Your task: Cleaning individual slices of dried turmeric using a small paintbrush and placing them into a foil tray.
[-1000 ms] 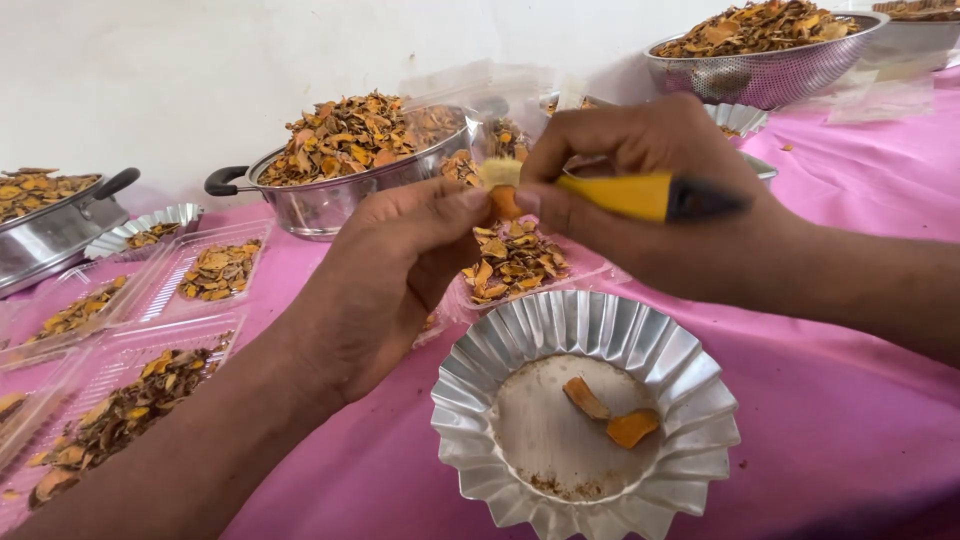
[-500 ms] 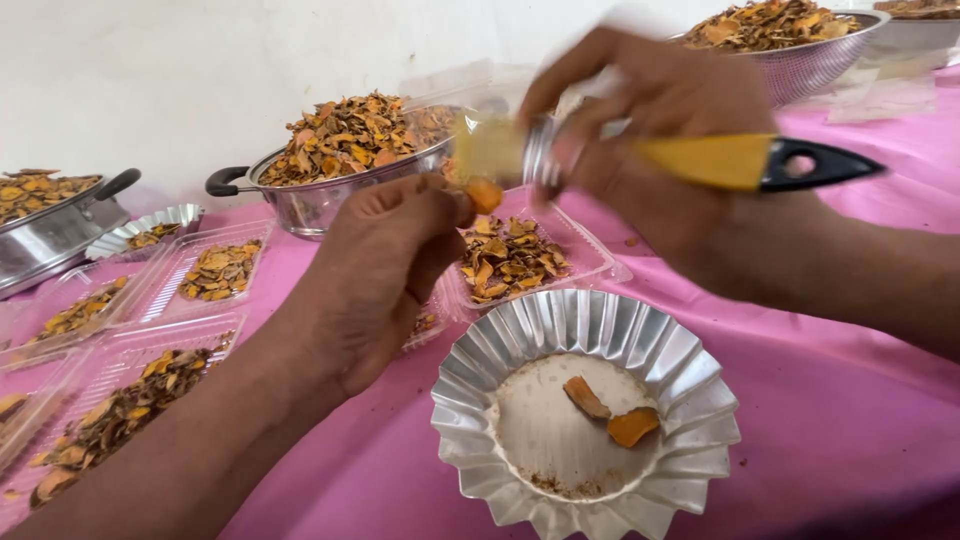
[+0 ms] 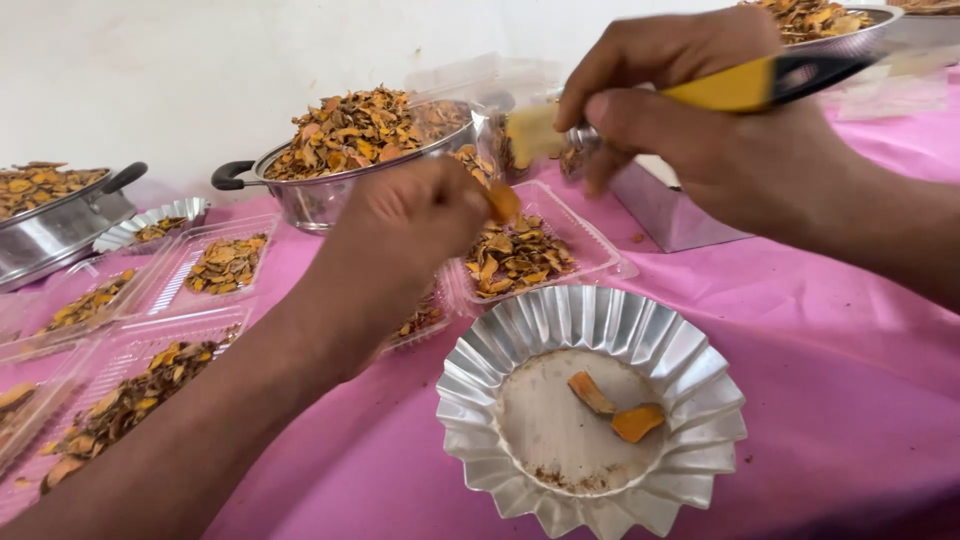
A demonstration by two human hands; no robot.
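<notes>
Plainly, the left hand [image 3: 420, 225] pinches a small orange root piece [image 3: 502, 203] at centre frame; the right hand [image 3: 700, 120] grips a yellow-handled peeler [image 3: 740, 85], whose blade could nick those close fingertips.

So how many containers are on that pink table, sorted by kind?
Steel pots heaped with dried orange chips: 3
Fluted foil dishes: 2
Clear plastic trays with chips: about 6, some cut off
Total: about 11
</notes>
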